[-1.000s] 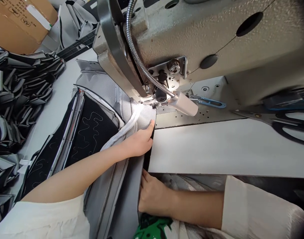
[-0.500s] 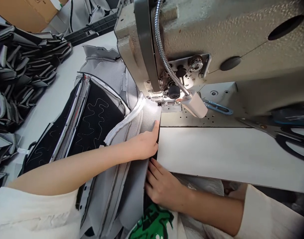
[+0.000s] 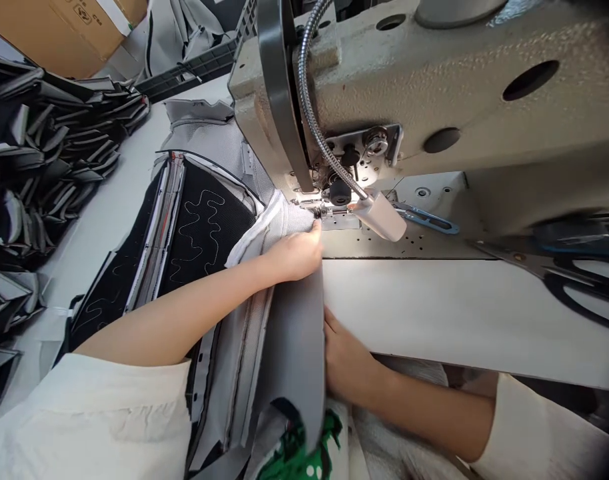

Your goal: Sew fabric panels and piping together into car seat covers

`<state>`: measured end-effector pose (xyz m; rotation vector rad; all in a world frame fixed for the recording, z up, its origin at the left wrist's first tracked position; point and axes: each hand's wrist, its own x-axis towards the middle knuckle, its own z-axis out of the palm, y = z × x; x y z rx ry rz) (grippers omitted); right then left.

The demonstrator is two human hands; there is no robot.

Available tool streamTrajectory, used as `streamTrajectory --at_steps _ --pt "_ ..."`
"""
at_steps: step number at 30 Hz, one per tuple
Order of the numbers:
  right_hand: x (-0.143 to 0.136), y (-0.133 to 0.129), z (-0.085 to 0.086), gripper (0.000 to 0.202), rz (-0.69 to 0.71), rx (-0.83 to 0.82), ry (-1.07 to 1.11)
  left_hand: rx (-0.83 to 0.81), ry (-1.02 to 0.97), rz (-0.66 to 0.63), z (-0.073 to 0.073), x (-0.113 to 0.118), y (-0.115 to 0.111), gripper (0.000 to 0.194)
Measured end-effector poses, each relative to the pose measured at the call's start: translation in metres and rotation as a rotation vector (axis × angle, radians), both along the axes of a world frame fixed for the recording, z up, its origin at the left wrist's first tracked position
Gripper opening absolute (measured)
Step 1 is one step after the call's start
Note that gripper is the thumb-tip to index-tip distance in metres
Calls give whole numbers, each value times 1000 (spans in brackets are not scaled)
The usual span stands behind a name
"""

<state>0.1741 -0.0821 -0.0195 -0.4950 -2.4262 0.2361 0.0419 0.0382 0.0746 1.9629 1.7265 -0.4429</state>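
A sewn grey fabric cover (image 3: 297,320) with black quilted panels (image 3: 197,227) lies under the head of a sewing machine (image 3: 344,80). My left hand (image 3: 294,257) is closed at the cover's right edge, its index fingertip close beside the presser foot (image 3: 314,208). Lower down, my right hand (image 3: 352,363) holds the same edge where the grey flap hangs toward my lap; most of its fingers are hidden behind the fabric. A white padded strip (image 3: 254,233) curves along the cover, left of the needle area.
Black-handled scissors (image 3: 559,270) and a blue thread snipper (image 3: 427,217) lie right of the needle. Stacked black and grey pieces (image 3: 59,147) fill the left side. Behind are a dark crate (image 3: 194,67) and a cardboard box (image 3: 69,33). A lamp (image 3: 382,217) hangs low beside the needle.
My left hand has moved up along the edge, nearer the presser foot. The cover's lower flap has swung right and covers my right fingers. The view has shifted slightly.
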Motion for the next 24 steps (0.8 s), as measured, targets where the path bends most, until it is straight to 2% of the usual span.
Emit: streamTrajectory --at_steps 2,3,5,6,8,10,11,13,14,16,18,20,24 --pt "0 0 -4 30 2 -66 15 24 -80 10 6 -1 -21 61" --pt "0 -1 -5 31 -2 -92 -6 25 -137 4 8 -1 -40 63" --pt "0 -3 -9 30 -20 -127 -62 14 -259 -24 4 -2 -94 70" --pt "-1 -5 -11 30 -23 -138 -85 6 -294 -55 -2 -1 -125 75" --pt "-3 -8 -15 30 -19 -131 -92 97 -254 -32 -22 1 -183 83" --pt "-6 -12 -17 31 -14 -105 -87 239 -221 59 -49 0 -221 88" --pt "-7 -13 -18 32 -10 -87 -80 340 -203 154 -63 -2 -231 88" --pt "-8 -16 -17 33 4 -56 -65 534 -203 299 -86 -11 -235 84" --pt "-7 -17 -16 34 19 -38 -62 611 -213 331 -94 -17 -231 81" --pt "-4 -19 -12 32 49 -4 -76 687 -231 299 -101 -31 -221 76" --pt "0 -19 -8 29 58 14 -115 673 -215 215 -98 -47 -212 74" --pt "2 -19 -5 27 45 17 -138 613 -185 136 -89 -58 -208 76" --pt "-1 -21 -3 31 -12 33 -89 524 -176 29 -71 -63 -206 81"
